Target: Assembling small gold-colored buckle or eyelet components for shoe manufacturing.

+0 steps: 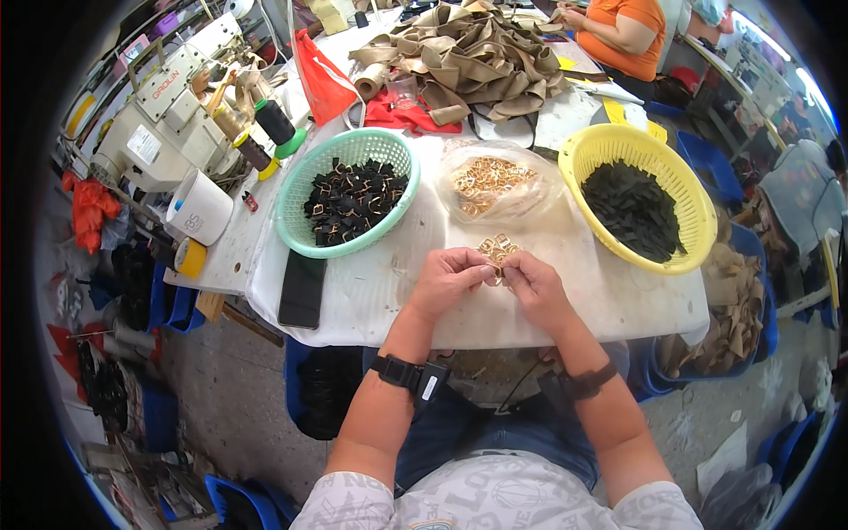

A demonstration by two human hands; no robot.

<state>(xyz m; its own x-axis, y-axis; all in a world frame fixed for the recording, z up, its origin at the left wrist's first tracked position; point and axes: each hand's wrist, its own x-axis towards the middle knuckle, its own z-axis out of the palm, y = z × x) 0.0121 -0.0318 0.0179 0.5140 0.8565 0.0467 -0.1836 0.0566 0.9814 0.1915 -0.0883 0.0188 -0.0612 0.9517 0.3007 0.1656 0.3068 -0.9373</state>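
My left hand (452, 281) and my right hand (533, 284) meet at the front of the white-covered table, fingertips pinched close together. Between them a small gold metal ring (497, 280) shows in part; the fingers cover the rest. Just beyond my fingertips lies a little heap of gold metal rings (498, 246). Further back, a clear plastic bag (541, 205) holds many more of these rings. A green basket (409, 159) to the left contains black fabric loops with gold rings on them (355, 199). Black fabric strips (629, 208) fill a yellow basket (583, 146) on the right.
A black phone (302, 291) lies at the table's left edge. Sewing machine (163, 124), thread cones (276, 124) and a white bin (201, 208) stand at left. Brown material pieces (477, 62) are piled at the back. A person in orange (627, 35) sits at the far right.
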